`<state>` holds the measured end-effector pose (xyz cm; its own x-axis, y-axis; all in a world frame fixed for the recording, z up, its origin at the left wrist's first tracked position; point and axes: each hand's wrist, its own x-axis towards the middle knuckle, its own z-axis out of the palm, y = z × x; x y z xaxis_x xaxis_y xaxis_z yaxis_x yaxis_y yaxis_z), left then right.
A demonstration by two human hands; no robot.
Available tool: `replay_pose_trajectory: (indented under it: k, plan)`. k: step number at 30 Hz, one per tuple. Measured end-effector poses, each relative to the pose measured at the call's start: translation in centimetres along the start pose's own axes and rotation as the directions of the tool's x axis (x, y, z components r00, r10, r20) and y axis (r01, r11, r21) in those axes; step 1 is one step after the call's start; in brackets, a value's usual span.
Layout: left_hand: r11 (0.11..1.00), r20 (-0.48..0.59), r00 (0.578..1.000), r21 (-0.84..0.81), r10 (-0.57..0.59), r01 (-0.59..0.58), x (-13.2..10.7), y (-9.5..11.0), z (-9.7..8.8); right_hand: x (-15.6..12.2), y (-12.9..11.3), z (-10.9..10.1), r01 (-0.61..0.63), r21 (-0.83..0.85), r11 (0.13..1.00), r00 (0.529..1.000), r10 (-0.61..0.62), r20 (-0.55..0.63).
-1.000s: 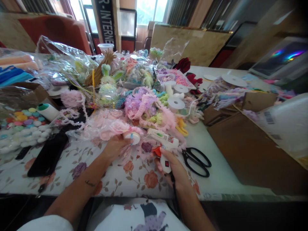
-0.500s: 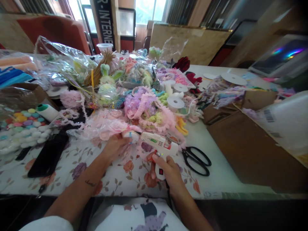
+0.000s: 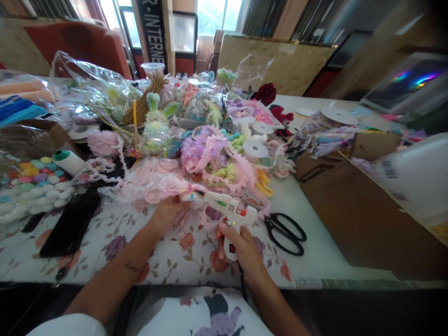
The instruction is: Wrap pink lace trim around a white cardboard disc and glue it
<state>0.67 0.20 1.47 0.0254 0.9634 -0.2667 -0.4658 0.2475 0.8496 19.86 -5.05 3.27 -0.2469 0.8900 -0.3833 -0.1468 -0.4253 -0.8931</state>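
Note:
My right hand (image 3: 240, 242) is wrapped round the handle of a white hot glue gun (image 3: 224, 203), with fingers at its trigger. Its dark nozzle points left toward a small white rounded piece with a blue mark (image 3: 192, 197). My left hand (image 3: 170, 212) pinches that piece at its left side; the fingertips are partly hidden behind it. Pink trim (image 3: 196, 186) lies along the piece's upper edge, and whether the nozzle touches it I cannot tell. Sheer pink fabric (image 3: 159, 190) in clear plastic lies just beyond my left hand.
Black-handled scissors (image 3: 286, 233) lie right of the glue gun. A black phone (image 3: 70, 224) is at left, near white pompoms (image 3: 52, 198). A cardboard box (image 3: 367, 219) stands at right. Ribbon spools (image 3: 255, 149) and a heap of purple ruffled trim (image 3: 196, 149) fill the middle.
My left hand has tilted the white piece, so its round face shows less and it looks flatter. The glue gun has shifted slightly left with my right hand.

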Motion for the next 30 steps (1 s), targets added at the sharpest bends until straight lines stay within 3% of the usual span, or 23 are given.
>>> replay_pose_trajectory:
  k: [4, 18, 30]
  plan:
    - [1.0, 0.006, 1.0, -0.011, 0.003, -0.003, 0.0, 0.2, 0.1, 0.1, 0.1, -0.1, 0.037, 0.005, 0.999, 0.999, -0.037, -0.004]
    - [0.996, 0.063, 0.998, -0.087, 0.012, -0.006, 0.7, -0.5, -0.7, 0.0, 0.2, -0.3, -0.008, -0.014, 1.0, 0.998, 0.007, -0.055]
    - [0.991, 0.04, 0.999, -0.13, 0.02, -0.015, 1.1, -0.5, -1.0, 0.2, 0.6, -0.7, -0.009, -0.076, 0.997, 0.991, -0.001, -0.134]
